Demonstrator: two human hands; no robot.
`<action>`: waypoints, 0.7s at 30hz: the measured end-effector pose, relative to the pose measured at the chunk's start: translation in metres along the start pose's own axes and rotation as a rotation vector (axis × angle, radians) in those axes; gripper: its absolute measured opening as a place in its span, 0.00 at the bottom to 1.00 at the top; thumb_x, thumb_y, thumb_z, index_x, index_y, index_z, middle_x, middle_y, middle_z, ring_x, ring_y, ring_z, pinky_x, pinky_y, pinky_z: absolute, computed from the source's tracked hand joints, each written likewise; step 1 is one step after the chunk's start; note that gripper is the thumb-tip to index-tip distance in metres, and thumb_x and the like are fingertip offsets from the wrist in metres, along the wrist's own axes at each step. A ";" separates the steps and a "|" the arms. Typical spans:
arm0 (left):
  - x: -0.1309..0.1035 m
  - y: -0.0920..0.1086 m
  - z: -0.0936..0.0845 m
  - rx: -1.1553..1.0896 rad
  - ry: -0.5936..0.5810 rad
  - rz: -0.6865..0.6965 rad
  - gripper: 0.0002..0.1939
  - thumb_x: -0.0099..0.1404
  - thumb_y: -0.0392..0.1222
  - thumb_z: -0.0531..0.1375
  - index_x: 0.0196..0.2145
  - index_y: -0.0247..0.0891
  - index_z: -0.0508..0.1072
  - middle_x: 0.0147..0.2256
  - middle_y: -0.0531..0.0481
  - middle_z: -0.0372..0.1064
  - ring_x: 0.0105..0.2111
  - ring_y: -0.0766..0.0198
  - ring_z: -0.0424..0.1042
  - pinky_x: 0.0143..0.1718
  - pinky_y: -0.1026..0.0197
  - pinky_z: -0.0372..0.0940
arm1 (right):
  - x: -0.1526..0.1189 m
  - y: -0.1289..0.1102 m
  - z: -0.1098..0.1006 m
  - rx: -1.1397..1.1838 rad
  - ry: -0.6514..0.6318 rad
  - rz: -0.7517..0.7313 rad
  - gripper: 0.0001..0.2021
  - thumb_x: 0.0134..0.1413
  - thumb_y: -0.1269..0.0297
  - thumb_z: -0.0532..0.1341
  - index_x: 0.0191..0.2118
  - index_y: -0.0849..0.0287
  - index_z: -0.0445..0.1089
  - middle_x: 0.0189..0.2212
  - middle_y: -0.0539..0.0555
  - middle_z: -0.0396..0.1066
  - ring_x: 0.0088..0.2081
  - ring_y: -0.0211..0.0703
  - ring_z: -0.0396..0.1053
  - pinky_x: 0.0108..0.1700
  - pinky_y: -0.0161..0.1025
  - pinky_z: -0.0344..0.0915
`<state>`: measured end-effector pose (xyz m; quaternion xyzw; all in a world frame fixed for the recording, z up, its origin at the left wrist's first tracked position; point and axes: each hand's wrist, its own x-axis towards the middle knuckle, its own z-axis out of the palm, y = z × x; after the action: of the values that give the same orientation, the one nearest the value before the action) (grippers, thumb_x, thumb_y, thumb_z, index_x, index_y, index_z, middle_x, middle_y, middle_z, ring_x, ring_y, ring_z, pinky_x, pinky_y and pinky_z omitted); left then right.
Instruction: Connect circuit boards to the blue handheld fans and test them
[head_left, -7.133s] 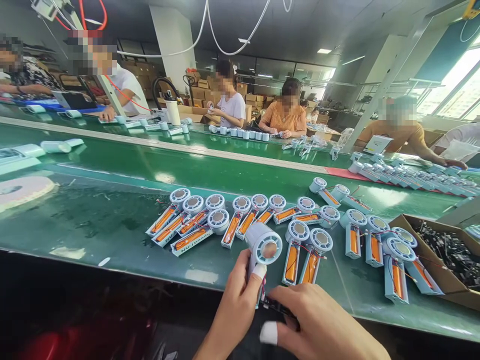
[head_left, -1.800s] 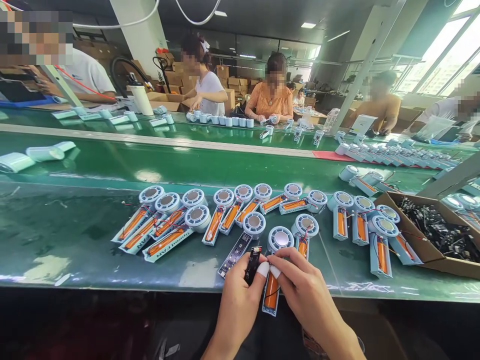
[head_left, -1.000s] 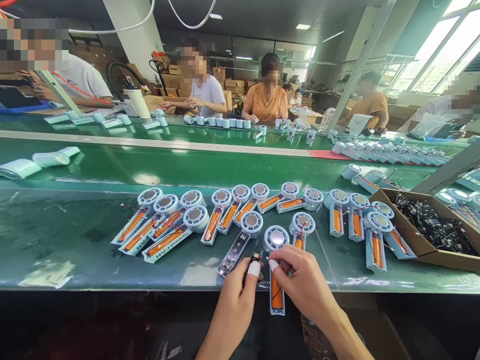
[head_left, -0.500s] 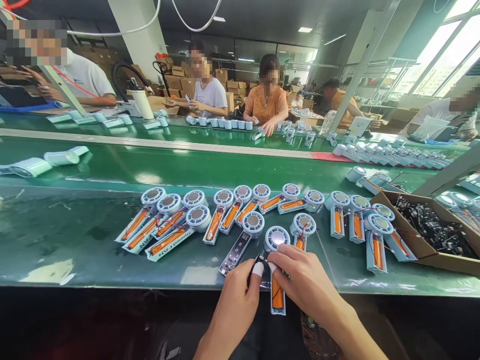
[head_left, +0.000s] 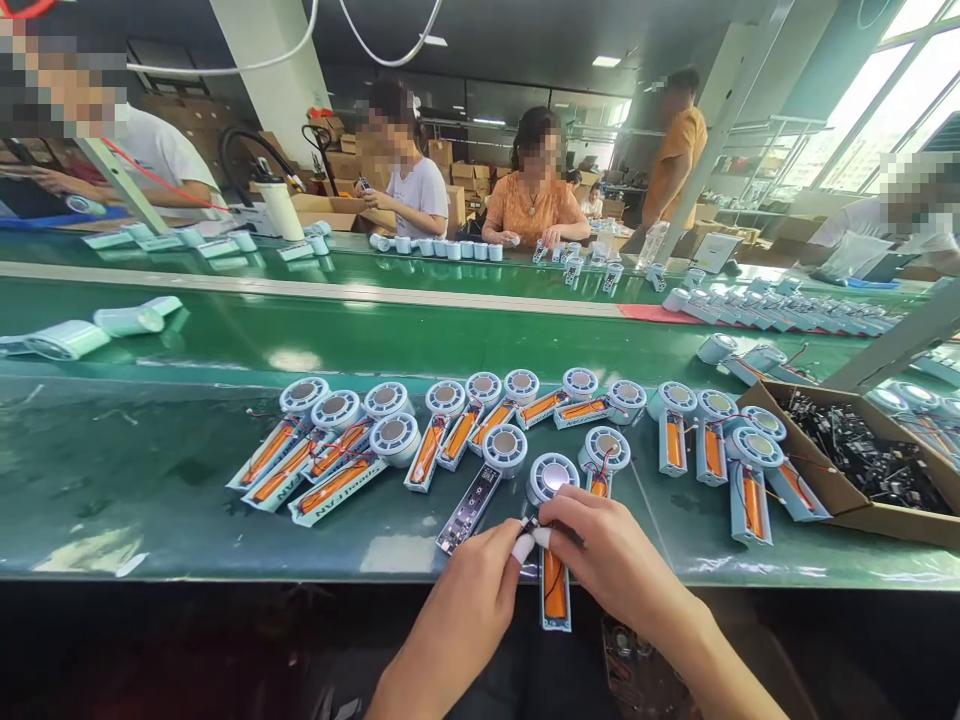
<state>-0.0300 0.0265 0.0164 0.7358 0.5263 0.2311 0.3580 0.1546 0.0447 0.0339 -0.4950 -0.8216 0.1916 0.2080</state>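
My left hand pinches a small dark circuit board between thumb and fingers. White covers sit on the thumb tips of both hands. My right hand is closed at the board's right end, its fingertips pressed together on something too small to make out. Directly beneath my fingers lies an open light-blue fan with an orange battery in its handle, which reaches over the table's front edge. Just left of it, another fan has a dark board along its handle.
More open fans lie in groups to the left, behind and right. A cardboard box of small dark parts stands at the right. Beyond the green belt, several people work, and one person in orange stands.
My hands have come closer together, and the small board has turned and is more covered by my fingers. Across the belt, the person in orange at the right back has stood up.
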 end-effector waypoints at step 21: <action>0.003 0.001 -0.013 0.066 -0.092 -0.018 0.17 0.72 0.39 0.47 0.49 0.44 0.74 0.47 0.47 0.77 0.49 0.53 0.75 0.46 0.57 0.66 | -0.002 0.013 -0.021 0.093 -0.071 -0.049 0.05 0.63 0.67 0.63 0.44 0.54 0.73 0.36 0.49 0.73 0.37 0.41 0.69 0.38 0.34 0.60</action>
<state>-0.0373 0.0324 0.0255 0.7524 0.5231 0.1765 0.3594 0.1765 0.0507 0.0441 -0.4575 -0.8305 0.2421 0.2060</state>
